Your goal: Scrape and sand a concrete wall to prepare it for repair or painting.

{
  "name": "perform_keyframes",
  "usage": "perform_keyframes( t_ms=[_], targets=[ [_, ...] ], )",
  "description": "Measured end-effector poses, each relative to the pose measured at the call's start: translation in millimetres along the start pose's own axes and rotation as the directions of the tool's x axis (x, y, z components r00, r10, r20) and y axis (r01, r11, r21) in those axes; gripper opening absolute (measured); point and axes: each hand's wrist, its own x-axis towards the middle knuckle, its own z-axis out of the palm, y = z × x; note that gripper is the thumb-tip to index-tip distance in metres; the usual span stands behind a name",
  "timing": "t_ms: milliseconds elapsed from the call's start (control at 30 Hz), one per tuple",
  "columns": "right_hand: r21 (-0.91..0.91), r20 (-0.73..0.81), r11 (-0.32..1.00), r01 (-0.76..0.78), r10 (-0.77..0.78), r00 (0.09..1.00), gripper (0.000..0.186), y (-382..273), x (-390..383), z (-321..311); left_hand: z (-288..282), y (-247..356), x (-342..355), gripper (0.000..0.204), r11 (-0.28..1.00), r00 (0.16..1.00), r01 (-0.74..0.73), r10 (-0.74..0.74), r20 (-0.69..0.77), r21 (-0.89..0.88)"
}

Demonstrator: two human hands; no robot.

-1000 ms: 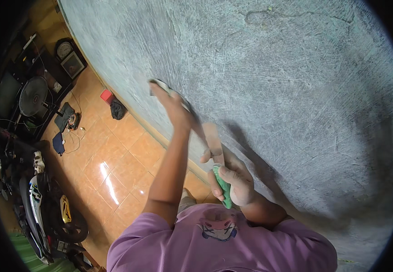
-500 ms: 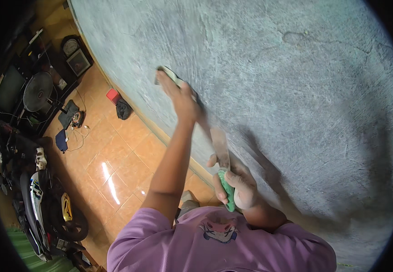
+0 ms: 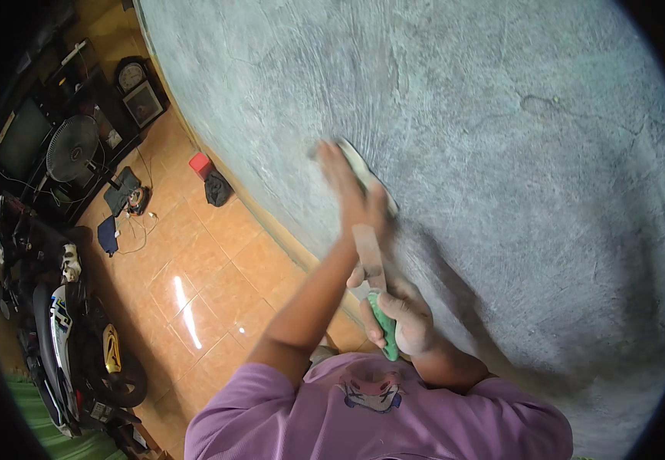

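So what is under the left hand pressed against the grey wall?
A pale flat pad shows past the fingertips of the left hand, lying on the grey wall. The hand covers the rest of the pad, so its full shape cannot be seen.
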Motion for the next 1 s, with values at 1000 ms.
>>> perform_keyframes(
  t_ms=[1000],
  targets=[
    [-0.094, 0.11, 0.994, 0.055, -0.044, 0.993, 0.043, -6.8, 9.9, 14.4, -26.1, -5.5, 61.1, 0.083, 0.998, 0.998, 0.065, -0.065, -0.016, -0.012]
  ],
)
